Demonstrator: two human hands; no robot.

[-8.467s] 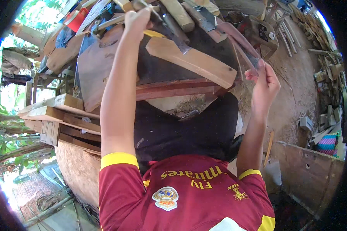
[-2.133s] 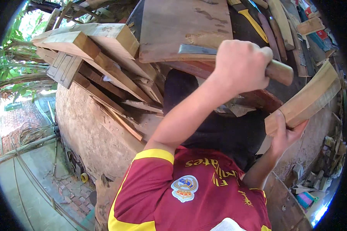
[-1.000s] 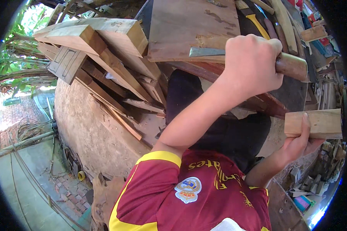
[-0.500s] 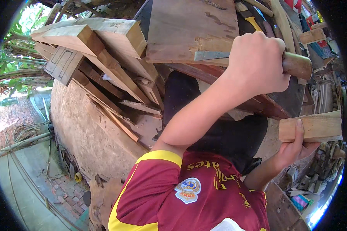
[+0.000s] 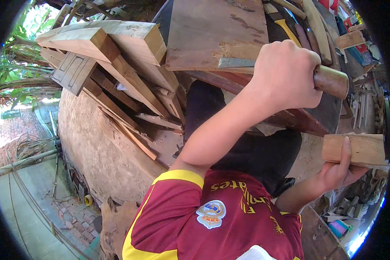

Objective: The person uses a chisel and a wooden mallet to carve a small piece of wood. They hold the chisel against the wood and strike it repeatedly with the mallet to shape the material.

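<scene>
My left hand is closed around a chisel with a wooden handle. Its flat steel blade lies horizontally over the near edge of a worn board on the bench. At the right, below the bench's corner, my right hand grips a pale wooden block from underneath, its thumb up along the face. The block is raised beside my thigh, apart from the chisel. Above my left hand lie a yellow-handled tool and several long tool handles.
Several thick beams and boards rest on a rough pale surface at the left. Further tools and offcuts crowd the bench's right end. Scrap wood and a woven bag lie at lower right. Plants and a brick-paved yard are at far left.
Earlier both hands were among the bench tools; since then the chisel and block have been picked up. In the last half second the block moved slightly down and right, my left hand slightly left.
</scene>
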